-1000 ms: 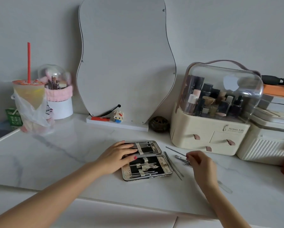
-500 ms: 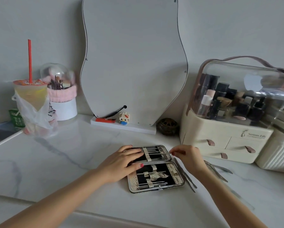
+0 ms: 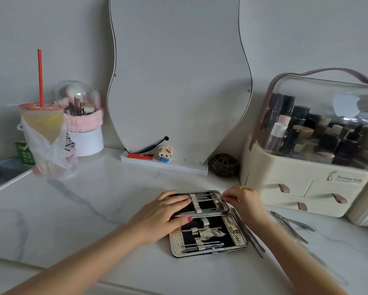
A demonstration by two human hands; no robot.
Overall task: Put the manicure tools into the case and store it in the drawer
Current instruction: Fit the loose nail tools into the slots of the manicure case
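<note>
An open manicure case [image 3: 208,251] with a black lining and patterned silver rim lies on the white marble counter [image 3: 106,209]. Several metal tools sit under its straps. My left hand [image 3: 164,216] rests flat on the case's left side, fingers straight. My right hand [image 3: 241,200] pinches the end of a thin metal tool [image 3: 206,200] lying across the upper half's strap. Loose tweezers [image 3: 252,236] lie just right of the case, and cuticle nippers [image 3: 291,225] further right. The cream cosmetic organizer [image 3: 302,182] with drawers stands at the right.
A wavy mirror [image 3: 178,81] leans on the wall behind, with a red lighter [image 3: 139,156] and small toy figure [image 3: 165,153] on its base. A bagged drink cup [image 3: 43,133] and brush holder [image 3: 83,126] stand at the left. A dark round ball [image 3: 223,165] sits beside the organizer.
My right hand moved left from the loose tools beside the case to the upper half, carrying a thin tool onto the strap. My left hand stayed on the case.
</note>
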